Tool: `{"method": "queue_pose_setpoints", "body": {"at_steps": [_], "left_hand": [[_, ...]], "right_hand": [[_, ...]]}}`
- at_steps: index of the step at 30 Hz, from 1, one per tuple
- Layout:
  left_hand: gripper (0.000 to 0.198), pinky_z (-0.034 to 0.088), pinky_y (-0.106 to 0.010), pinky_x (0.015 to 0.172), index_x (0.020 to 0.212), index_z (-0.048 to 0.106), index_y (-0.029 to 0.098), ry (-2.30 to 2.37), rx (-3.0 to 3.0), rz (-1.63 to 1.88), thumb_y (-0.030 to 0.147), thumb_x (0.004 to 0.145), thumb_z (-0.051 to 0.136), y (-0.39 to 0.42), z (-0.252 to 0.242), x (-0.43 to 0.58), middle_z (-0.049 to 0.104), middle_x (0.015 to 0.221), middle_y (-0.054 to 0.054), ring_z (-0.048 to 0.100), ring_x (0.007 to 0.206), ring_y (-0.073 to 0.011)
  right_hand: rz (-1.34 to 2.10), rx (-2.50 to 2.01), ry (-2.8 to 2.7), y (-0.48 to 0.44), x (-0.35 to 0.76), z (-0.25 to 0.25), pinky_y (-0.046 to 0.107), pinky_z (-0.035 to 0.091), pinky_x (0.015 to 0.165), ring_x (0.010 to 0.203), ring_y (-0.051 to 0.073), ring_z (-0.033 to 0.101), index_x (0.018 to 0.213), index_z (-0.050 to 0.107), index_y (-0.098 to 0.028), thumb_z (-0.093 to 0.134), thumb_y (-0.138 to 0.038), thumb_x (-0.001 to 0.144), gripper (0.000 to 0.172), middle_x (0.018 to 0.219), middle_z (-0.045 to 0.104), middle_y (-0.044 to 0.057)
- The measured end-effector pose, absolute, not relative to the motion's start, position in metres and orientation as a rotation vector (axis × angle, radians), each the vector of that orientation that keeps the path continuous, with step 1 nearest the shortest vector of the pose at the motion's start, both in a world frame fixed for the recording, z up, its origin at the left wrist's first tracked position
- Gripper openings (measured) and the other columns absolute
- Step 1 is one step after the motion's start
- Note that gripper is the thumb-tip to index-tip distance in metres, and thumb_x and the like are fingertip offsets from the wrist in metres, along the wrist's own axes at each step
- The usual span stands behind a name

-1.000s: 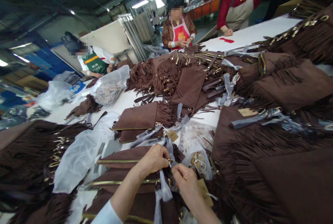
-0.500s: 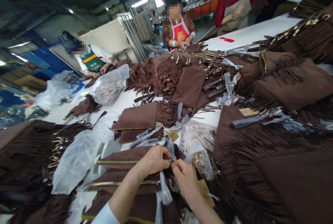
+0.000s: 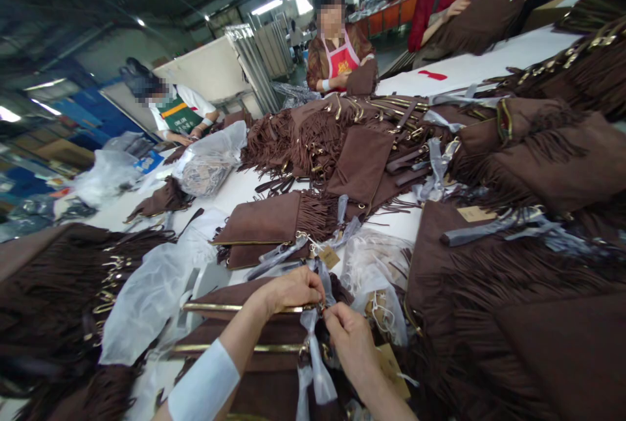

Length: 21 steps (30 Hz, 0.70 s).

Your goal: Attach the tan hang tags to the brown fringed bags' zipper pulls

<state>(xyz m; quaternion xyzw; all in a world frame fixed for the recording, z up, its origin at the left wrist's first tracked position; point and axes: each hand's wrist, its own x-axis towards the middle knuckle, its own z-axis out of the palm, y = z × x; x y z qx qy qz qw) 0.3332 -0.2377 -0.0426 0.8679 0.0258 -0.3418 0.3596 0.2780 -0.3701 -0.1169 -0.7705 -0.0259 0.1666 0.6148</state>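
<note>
Both my hands meet at the end of a gold zipper (image 3: 235, 307) on a brown fringed bag (image 3: 229, 292), the top one of several stacked in front of me. My left hand (image 3: 293, 287) reaches across the bag with its fingers pinched at the zipper end. Close against it, my right hand (image 3: 349, 333) pinches thumb and forefinger at a small metal fitting, mostly hidden by the fingers. Plastic-wrapped strap (image 3: 320, 369) pieces hang below the hands. A second gold zipper (image 3: 244, 348) lies nearer me. Beside my right wrist is a tan paper tag (image 3: 391, 369).
A tagged fringed bag (image 3: 264, 219) lies beyond my hands. A plastic bag of strings and tags (image 3: 374, 271) sits to the right. Large brown bags (image 3: 552, 336) pile at right, more fringed pieces (image 3: 63, 284) at left. Co-workers (image 3: 337, 49) stand across the white table (image 3: 391, 219).
My left forearm has shifted slightly up and right, with more of its pale sleeve showing. The hands stay pinched at the zipper end. Across the table, two co-workers now hold up brown pieces.
</note>
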Motion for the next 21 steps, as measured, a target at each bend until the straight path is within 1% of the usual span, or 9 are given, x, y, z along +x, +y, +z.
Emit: {"method": "queue_pose_setpoints", "body": {"at_steps": [6, 12, 15, 18, 21], "left_hand": [[0.012, 0.035, -0.021, 0.051, 0.06, 0.061, 0.013, 0.076, 2.145, -0.974, 0.019, 0.053, 0.054, -0.2291, -0.0472, 0.3393, 0.056, 0.055, 0.002, 0.046, 0.053, -0.0107], [0.009, 0.033, -0.02, 0.051, 0.056, 0.061, 0.016, -0.009, 2.21, -1.027, 0.014, 0.052, 0.054, -0.2271, -0.052, 0.3439, 0.056, 0.053, 0.004, 0.045, 0.054, -0.0111], [0.009, 0.032, -0.02, 0.052, 0.056, 0.06, 0.016, -0.032, 2.253, -1.007, 0.012, 0.053, 0.053, -0.2278, -0.0519, 0.3433, 0.054, 0.052, 0.005, 0.044, 0.056, -0.0106], [0.011, 0.031, -0.02, 0.051, 0.059, 0.06, 0.016, -0.022, 2.262, -0.977, 0.013, 0.057, 0.05, -0.2278, -0.0505, 0.3405, 0.052, 0.053, 0.005, 0.042, 0.055, -0.0099], [0.014, 0.032, -0.02, 0.053, 0.061, 0.062, 0.016, -0.021, 2.242, -0.981, 0.015, 0.058, 0.049, -0.2263, -0.0498, 0.3387, 0.054, 0.055, 0.005, 0.043, 0.056, -0.0102]], "right_hand": [[0.387, -1.758, -0.049, -0.3683, 0.2754, -0.122, 0.023, 0.025, 0.048, 0.049, 0.012, 0.039, 0.059, 0.046, -0.021, 0.035, -0.037, 0.077, 0.027, 0.049, 0.039, -0.005], [0.385, -1.739, -0.037, -0.3673, 0.2747, -0.1197, 0.023, 0.026, 0.049, 0.051, 0.012, 0.04, 0.059, 0.046, -0.021, 0.036, -0.038, 0.077, 0.027, 0.05, 0.04, -0.005], [0.378, -1.711, -0.036, -0.3671, 0.2742, -0.1171, 0.023, 0.027, 0.049, 0.051, 0.012, 0.04, 0.058, 0.045, -0.021, 0.035, -0.038, 0.077, 0.027, 0.051, 0.04, -0.005], [0.374, -1.703, -0.046, -0.3667, 0.2732, -0.1168, 0.022, 0.028, 0.049, 0.051, 0.012, 0.041, 0.06, 0.046, -0.02, 0.035, -0.038, 0.077, 0.027, 0.052, 0.04, -0.005], [0.355, -1.724, -0.053, -0.3665, 0.2721, -0.1176, 0.022, 0.029, 0.05, 0.052, 0.012, 0.042, 0.061, 0.047, -0.02, 0.034, -0.039, 0.078, 0.028, 0.053, 0.042, -0.004]]}}
